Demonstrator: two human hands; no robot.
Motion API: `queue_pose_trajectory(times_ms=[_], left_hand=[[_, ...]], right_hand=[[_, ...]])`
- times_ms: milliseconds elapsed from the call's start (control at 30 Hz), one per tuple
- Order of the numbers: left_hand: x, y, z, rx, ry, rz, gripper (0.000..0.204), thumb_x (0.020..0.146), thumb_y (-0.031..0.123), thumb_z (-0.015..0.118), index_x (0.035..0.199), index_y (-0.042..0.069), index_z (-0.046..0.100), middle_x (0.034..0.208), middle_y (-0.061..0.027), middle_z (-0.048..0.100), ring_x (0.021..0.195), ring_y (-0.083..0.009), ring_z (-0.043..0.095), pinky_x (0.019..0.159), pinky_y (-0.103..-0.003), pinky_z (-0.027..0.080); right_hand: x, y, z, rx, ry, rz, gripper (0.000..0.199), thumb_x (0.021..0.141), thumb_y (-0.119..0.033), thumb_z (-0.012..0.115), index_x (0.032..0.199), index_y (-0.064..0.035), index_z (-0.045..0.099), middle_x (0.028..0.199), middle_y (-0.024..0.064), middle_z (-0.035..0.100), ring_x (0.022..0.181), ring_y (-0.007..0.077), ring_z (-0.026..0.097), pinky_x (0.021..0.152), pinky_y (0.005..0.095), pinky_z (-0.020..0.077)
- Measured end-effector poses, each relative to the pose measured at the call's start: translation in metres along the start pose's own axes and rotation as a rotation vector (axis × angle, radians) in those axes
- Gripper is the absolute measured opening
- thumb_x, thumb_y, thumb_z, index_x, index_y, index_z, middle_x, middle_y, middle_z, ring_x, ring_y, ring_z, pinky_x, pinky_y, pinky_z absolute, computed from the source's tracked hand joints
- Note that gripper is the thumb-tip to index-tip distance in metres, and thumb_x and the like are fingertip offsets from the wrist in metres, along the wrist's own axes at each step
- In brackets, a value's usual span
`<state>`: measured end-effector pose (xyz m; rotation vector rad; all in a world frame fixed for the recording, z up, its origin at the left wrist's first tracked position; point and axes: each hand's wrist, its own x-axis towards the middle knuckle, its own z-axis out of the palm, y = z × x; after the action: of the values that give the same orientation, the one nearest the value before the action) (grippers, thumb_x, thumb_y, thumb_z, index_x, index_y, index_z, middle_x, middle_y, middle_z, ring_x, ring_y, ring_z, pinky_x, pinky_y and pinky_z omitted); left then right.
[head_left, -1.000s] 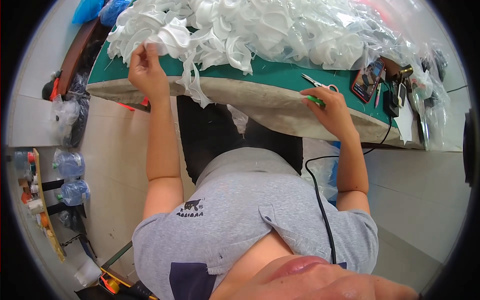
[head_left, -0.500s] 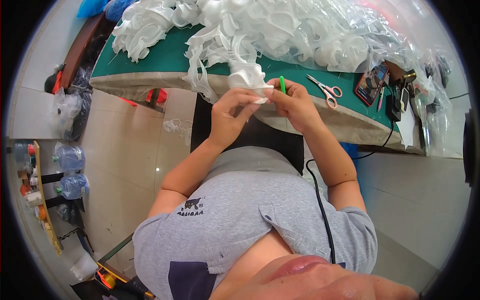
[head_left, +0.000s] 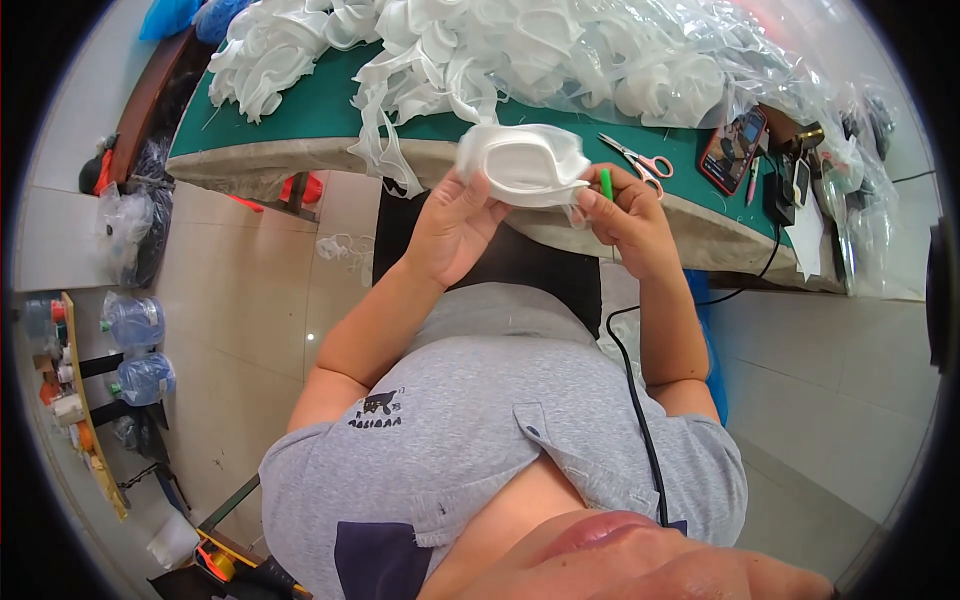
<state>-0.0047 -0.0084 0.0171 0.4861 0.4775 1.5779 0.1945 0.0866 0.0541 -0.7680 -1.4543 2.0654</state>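
Note:
A white moulded fabric piece (head_left: 525,165) with a raised oval rim and thin, sheer edges is held up in front of the table's near edge. Its left side is pinched between the thumb and fingers of my left hand (head_left: 452,220). At its right edge, my right hand (head_left: 632,215) has the thumb and fingers closed on the material. A small bright green stick-like tool (head_left: 606,183) pokes up from the same right hand; its working end is hidden. Similar white pieces (head_left: 430,70) lie in a tangled heap beyond my hands.
The table has a green top (head_left: 320,105). Orange-handled scissors (head_left: 640,160), a phone (head_left: 733,150) and a pink pen (head_left: 753,187) lie on its right side. Clear plastic bagging (head_left: 700,60) covers part of the heap. A black cable (head_left: 632,360) runs down over my shirt.
The white piece has come away from the heap and turned, so its oval face shows. My hands have moved apart, the right one shifting rightward with the green tool.

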Motion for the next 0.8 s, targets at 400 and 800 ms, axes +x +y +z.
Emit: queue_pose_trajectory(times_ms=[400, 800], left_hand=[[-0.02, 0.0, 0.023, 0.123, 0.049, 0.164, 0.04, 0.094, 0.021, 0.055, 0.13, 0.004, 0.045, 0.122, -0.0078, 0.057, 0.112, -0.0179, 0.055, 0.097, -0.037, 0.044], [-0.026, -0.006, 0.019, 0.059, 0.062, 0.207, 0.03, 0.092, 0.013, 0.056, 0.121, 0.006, 0.056, 0.118, -0.0083, 0.06, 0.109, -0.0211, 0.057, 0.095, -0.04, 0.046]], right_hand=[[-0.004, -0.011, 0.032, -0.216, 0.268, -0.671, 0.031, 0.096, -0.018, 0.051, 0.07, -0.002, 0.056, 0.078, 0.0097, 0.057, 0.071, 0.0086, 0.047, 0.056, 0.0208, 0.0339], [-0.008, -0.003, 0.05, -0.381, -0.011, -0.76, 0.007, 0.084, 0.0, 0.064, 0.089, 0.0038, 0.062, 0.082, 0.0139, 0.064, 0.071, 0.0188, 0.063, 0.064, 0.0265, 0.0528]])
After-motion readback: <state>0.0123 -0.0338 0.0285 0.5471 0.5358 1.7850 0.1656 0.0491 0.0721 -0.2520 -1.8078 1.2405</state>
